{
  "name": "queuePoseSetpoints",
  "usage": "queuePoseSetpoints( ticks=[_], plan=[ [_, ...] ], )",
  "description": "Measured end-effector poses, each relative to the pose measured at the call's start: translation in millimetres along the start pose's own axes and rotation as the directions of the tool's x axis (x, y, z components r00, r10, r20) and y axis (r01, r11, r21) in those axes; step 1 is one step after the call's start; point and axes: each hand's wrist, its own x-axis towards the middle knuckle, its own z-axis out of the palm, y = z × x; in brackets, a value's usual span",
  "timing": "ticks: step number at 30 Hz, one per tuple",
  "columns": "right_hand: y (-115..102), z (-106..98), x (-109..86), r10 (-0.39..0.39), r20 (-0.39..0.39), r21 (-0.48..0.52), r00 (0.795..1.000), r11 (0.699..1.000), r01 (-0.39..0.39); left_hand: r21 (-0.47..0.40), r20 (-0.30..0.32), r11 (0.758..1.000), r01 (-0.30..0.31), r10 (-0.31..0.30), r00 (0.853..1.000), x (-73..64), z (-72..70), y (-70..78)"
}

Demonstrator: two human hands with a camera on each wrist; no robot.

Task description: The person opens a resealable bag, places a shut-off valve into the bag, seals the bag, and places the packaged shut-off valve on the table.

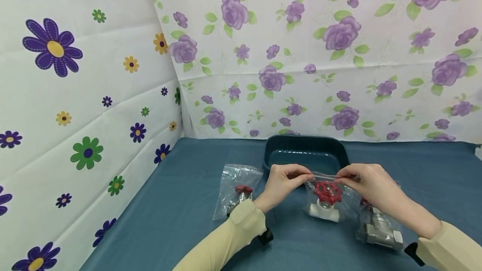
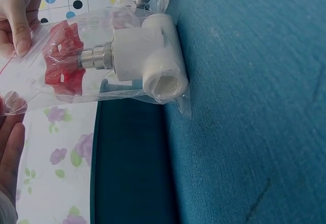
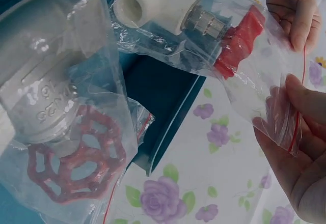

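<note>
A clear zip bag [image 3: 244, 99] with a red seal line holds a white plastic valve [image 1: 324, 211] with a red handwheel [image 1: 327, 192]. My left hand [image 1: 284, 182] pinches one top corner of this bag between thumb and fingers. At the opposite top corner, my right hand [image 1: 373, 182] pinches it the same way, so the mouth is stretched between them. The white valve body [image 2: 150, 56] hangs at the bottom of the bag, close over the blue cloth in the left wrist view.
A bagged metal valve with a red wheel [image 1: 244, 189] lies left of my hands. Another bagged metal valve [image 1: 380, 229] sits under my right wrist. Behind the hands stands a dark teal tray [image 1: 306, 139]. Flowered sheets [image 1: 233, 95] hang at the back and left of the blue tablecloth [image 1: 162, 221].
</note>
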Motion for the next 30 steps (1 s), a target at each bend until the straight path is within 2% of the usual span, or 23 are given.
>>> queuePoseSetpoints(
  ticks=[16,19,24,30],
  plan=[
    [2,3,1.6,-0.129,-0.09,-0.05,0.988,0.991,0.125,0.003,0.001,1.0,0.007,-0.007,1.0,0.9,0.3,0.2],
    [3,2,1.3,-0.113,-0.086,-0.025,0.99,0.993,0.111,-0.001,0.001,1.0,-0.003,0.003,1.0,1.3,0.6,0.0],
    [6,-1,-1.2,-0.043,-0.046,0.027,0.998,0.999,0.044,0.011,-0.003,1.0,-0.026,0.026,1.0,1.7,1.1,-1.0],
    [11,-5,-6.7,-0.02,-0.031,0.014,0.999,1.0,0.021,0.006,-0.012,1.0,-0.006,0.006,1.0,-0.9,0.4,-1.6]
  ],
)
